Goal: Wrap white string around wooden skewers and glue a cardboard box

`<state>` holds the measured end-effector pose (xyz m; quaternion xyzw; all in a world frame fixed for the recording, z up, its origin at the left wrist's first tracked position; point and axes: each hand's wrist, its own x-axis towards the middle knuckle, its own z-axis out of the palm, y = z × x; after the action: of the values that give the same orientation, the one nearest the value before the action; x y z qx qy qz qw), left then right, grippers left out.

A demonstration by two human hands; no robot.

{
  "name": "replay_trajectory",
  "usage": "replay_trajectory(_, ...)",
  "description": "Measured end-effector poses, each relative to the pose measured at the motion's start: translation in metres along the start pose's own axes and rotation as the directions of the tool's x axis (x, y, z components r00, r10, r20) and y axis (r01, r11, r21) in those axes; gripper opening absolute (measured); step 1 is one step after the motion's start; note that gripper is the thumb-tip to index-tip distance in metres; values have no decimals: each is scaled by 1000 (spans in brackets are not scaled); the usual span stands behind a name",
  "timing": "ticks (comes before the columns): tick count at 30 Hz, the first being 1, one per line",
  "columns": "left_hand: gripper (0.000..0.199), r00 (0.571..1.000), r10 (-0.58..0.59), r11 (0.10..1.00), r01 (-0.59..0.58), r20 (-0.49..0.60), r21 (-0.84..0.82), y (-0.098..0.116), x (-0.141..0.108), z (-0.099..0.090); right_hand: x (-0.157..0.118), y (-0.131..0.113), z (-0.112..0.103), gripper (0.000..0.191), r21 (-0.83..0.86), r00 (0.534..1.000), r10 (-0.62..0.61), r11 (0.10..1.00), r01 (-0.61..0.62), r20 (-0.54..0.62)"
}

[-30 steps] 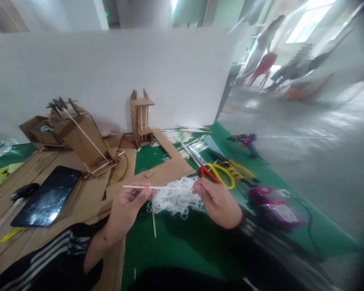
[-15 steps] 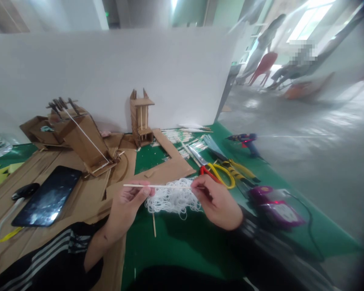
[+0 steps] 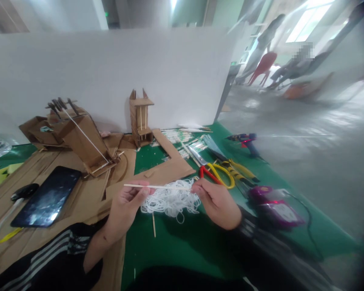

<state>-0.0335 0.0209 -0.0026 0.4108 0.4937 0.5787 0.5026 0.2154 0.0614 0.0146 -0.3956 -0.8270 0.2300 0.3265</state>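
Observation:
A thin wooden stick (image 3: 170,187) is held level between my two hands. My left hand (image 3: 125,204) pinches it between thumb and fingers, and its left end juts out past them. At the stick's right end, my right hand (image 3: 216,202) has its fingers closed on it. Just behind and below the stick lies a tangled heap of white string (image 3: 170,204) on the green table (image 3: 176,246). Another short stick (image 3: 154,225) pokes out from under the heap toward me.
Cardboard sheets (image 3: 79,210) bear a black phone (image 3: 47,198) and a cardboard model (image 3: 86,137). A cardboard tower (image 3: 141,117) stands by the white panel. Scissors (image 3: 221,173), pliers (image 3: 242,171), a glue gun (image 3: 245,139) and a purple device (image 3: 276,206) lie to the right.
The string heap has shifted slightly left and toward me. My right hand has rotated a little, and the stick stays in nearly the same place.

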Motion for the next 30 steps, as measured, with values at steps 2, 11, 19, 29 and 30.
replay_trajectory(2, 25, 1000, -6, 1000, 6, -1, -7, -2, 0, 0, 0, -1, 1, 13, 38, 999, 15, 999, -16, 34)
replay_trajectory(11, 26, 1000, -24, 1000, 24, 9, -3, -7, 0, -1, -2, -3, 7, 19, 16, 999, -1, 1000, 0, 52)
replay_trajectory(19, 26, 999, -12, 999, 11, 30, 36, -4, -2, 0, -3, -7, 8, 10, 91, 999, 32, 995, -33, 4)
replay_trajectory(29, 21, 995, -36, 994, 27, 88, 103, 0, -4, 0, 1, -4, 10, 5, -27, 996, 12, 1000, -14, -90)
replay_trajectory(30, 21, 996, -41, 994, 32, 79, 107, 0, -5, 1, 0, -4, 10, 5, -85, 986, -28, 996, 14, -165)
